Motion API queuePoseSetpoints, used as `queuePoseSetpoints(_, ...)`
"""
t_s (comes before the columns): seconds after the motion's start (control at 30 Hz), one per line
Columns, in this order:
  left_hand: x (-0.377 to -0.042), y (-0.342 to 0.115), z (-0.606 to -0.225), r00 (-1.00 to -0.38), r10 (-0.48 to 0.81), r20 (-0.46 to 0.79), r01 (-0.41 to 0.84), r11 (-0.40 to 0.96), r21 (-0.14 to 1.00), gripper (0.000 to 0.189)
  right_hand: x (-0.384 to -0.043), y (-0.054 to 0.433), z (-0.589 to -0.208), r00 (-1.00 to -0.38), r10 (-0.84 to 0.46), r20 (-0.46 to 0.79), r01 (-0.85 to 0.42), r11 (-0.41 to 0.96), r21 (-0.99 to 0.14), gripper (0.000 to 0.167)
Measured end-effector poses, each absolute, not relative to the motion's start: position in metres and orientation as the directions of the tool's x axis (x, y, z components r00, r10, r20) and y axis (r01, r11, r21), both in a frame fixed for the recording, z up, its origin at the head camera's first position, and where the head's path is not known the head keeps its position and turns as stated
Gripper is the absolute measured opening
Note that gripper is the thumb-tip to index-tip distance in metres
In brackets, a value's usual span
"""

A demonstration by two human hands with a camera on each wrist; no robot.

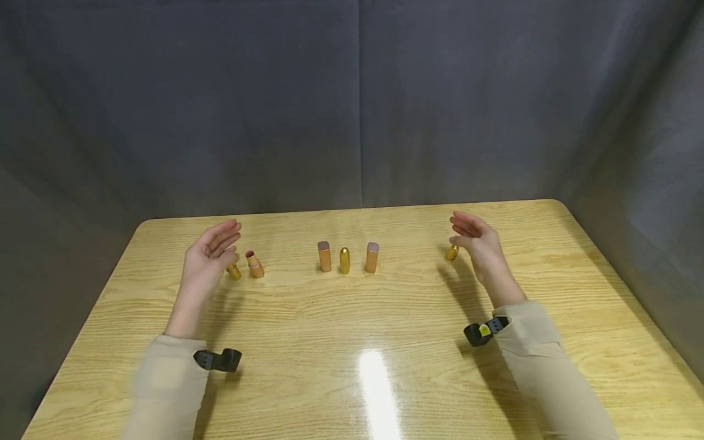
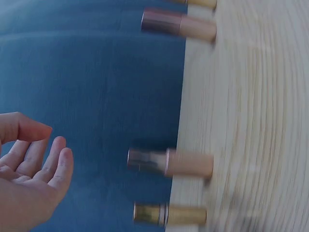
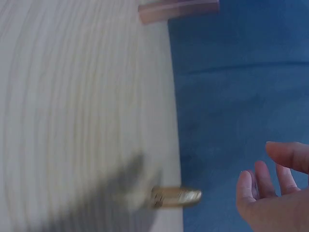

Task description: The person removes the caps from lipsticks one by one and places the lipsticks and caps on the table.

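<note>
Uncapped copper lipstick upright on wood-grain table, dark curtain behind.

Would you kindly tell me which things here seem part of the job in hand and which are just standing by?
Probably in the job, nearest the hands:
gold tube and open rose-gold lipstick, near left hand
small gold piece, near right hand

Apparently standing by:
two rose-gold tubes
gold bullet-shaped tube between them
</note>
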State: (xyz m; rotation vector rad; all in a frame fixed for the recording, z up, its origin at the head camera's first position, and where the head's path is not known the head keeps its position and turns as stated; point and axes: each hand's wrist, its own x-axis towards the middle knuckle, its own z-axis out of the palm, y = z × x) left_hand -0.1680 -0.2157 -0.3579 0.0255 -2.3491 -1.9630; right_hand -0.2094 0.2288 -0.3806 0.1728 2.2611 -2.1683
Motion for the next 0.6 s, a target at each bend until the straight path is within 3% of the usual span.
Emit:
queuePoseSetpoints(0.33,-0.177,-0.169,-0.371,-0.995,0.096,0.003,0.025,0.219,0.975,0.051,-0.208,0.195,-0.370,-0.999,-0.012,-0.050,0.050,-0.001,-0.999,0.049)
queuePoseSetpoints(0.6,-0.188,-0.149,-0.393,-0.986,0.153,-0.061,-0.019,0.258,0.966,0.051,-0.210,0.169,-0.371,-0.995,-0.084,-0.049,0.049,0.002,-0.999,0.054)
